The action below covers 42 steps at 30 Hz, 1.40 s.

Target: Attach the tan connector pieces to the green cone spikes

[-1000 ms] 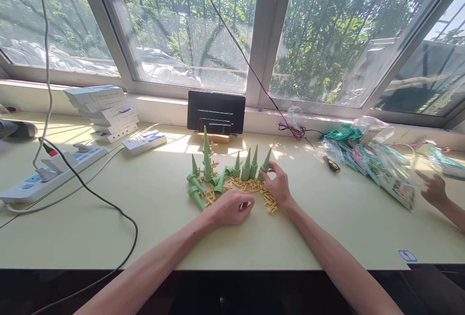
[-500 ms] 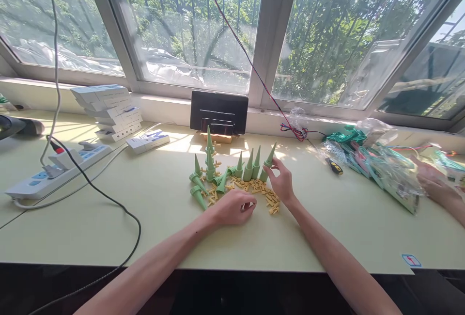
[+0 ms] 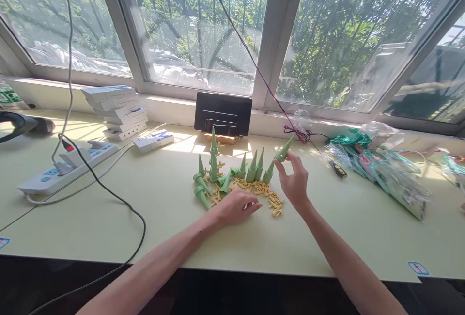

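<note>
My right hand pinches a green pointed cone by its collared base, raised and tilted with its tip up to the right. Below it stands another green cone, ending a row of upright cones. My left hand lies low over the table, its thumb and fingers curled together; whether anything small is between them is hidden. Beside that hand spread many small yellow pegs. More green cones lie tipped over, left of the pegs, and a tall stack of cones rises behind.
A dark tablet leans on a stand at the back. White boxes and a power strip with cables are on the left. Right lie a yellow-black tool and plastic-wrapped parts. The table's front edge runs below my forearms.
My right hand has lifted its cone up and right, away from the row. My left hand's fingers have straightened slightly. The other person's hand at right has largely left view; the view has shifted slightly.
</note>
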Each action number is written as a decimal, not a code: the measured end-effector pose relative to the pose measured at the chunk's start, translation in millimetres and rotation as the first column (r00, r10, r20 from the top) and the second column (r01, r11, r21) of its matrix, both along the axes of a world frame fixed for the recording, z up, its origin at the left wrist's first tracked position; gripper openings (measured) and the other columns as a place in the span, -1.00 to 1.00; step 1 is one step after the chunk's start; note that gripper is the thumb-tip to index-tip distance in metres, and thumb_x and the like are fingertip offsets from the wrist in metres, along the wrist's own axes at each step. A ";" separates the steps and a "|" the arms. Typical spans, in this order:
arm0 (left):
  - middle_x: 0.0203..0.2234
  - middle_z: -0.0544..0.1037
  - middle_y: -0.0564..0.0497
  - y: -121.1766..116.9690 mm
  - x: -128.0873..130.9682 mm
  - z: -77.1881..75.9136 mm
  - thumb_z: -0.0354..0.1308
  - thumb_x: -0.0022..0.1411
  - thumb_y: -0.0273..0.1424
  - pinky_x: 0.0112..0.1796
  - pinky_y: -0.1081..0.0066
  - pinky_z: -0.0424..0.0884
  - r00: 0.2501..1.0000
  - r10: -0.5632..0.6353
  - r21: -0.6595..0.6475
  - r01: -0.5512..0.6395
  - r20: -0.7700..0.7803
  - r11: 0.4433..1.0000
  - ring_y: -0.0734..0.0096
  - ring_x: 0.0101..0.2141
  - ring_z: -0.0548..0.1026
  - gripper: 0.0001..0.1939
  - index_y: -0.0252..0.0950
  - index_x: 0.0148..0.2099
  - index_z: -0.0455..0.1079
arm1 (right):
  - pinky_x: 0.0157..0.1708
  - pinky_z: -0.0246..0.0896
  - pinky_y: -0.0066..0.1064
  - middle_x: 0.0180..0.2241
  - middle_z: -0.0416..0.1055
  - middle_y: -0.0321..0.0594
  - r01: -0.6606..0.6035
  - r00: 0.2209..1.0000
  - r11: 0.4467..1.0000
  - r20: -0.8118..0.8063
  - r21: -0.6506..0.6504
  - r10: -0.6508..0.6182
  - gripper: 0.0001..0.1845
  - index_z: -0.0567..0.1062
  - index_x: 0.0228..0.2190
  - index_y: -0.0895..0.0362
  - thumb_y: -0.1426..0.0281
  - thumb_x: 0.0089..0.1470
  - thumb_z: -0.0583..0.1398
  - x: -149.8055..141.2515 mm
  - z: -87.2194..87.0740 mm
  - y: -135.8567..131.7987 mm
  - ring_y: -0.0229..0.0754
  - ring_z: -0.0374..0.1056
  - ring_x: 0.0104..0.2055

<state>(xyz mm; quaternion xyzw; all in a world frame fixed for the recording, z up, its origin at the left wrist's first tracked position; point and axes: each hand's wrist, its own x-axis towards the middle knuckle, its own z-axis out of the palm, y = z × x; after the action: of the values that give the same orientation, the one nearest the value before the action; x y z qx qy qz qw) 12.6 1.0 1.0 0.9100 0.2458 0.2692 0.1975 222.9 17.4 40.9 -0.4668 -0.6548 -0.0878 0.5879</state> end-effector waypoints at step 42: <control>-0.48 0.23 0.09 9.2 -0.6 11.6 0.09 0.34 -0.21 -0.55 0.53 0.19 0.745 0.471 -0.281 -0.379 0.473 0.882 0.56 -0.54 0.26 -0.67 -0.28 -0.40 0.18 | -0.25 0.41 -0.28 -0.24 0.55 -0.15 -0.369 0.929 0.821 -0.157 -0.436 0.334 -0.80 0.44 -0.15 0.10 0.47 0.17 0.12 -32.0 -50.7 -33.4 -0.11 0.48 -0.25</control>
<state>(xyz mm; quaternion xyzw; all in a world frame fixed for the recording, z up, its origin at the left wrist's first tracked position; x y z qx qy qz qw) 12.0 10.2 12.7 0.7000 0.4048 0.5251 0.2655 190.9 -15.9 -9.8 -0.4662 -0.7094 0.1964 0.4907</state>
